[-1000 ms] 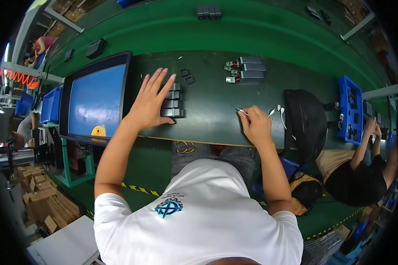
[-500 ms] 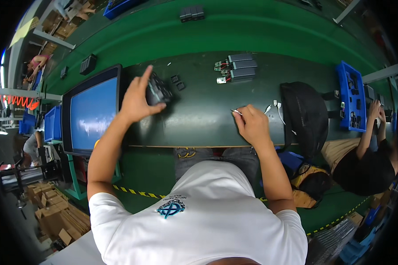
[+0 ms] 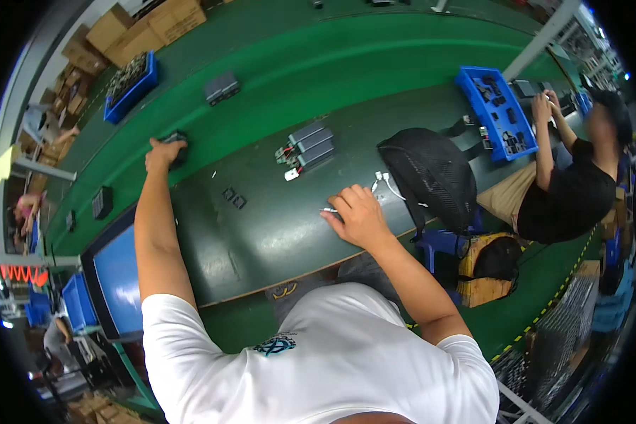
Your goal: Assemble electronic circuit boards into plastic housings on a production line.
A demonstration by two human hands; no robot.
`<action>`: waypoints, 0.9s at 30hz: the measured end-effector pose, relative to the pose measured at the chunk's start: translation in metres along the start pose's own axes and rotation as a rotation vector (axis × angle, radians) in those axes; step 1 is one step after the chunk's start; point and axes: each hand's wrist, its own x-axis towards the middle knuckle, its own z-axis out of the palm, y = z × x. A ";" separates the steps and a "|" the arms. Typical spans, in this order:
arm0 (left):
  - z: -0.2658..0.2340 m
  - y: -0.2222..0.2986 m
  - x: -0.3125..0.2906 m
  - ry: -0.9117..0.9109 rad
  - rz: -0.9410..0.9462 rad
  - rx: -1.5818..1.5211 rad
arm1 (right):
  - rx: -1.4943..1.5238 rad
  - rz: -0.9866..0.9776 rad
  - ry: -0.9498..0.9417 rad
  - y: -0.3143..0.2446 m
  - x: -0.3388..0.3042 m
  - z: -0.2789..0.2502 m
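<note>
My left hand [image 3: 164, 152] is stretched far out to the green belt, its fingers closed over a dark block [image 3: 179, 150] that looks made of several modules side by side. Fingers hide part of that block. Over the table, my right hand [image 3: 360, 216] pinches a thin, small white-and-silver piece [image 3: 328, 210], too small to make out. Beyond it lie several grey box-shaped modules [image 3: 312, 145] with green circuit boards and red wires at one end. Two small black square frames [image 3: 234, 198] rest left of them. A white cable [image 3: 390, 185] lies right of my right hand.
A black mesh backpack [image 3: 431, 177] sits on the table's right side. Past it stands a blue tray [image 3: 498, 113] of black parts, with a co-worker [image 3: 569, 184] beside it. More dark blocks [image 3: 222, 88] sit on the belt. A monitor [image 3: 113, 275] stands left.
My left hand has moved from the table out to the belt, and the dark block has gone there with it. The view has turned rightward. My right hand keeps its pinch.
</note>
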 end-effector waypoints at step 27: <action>-0.203 0.034 -0.487 -0.745 1.636 -1.912 | 0.038 0.070 0.101 -0.001 -0.002 -0.003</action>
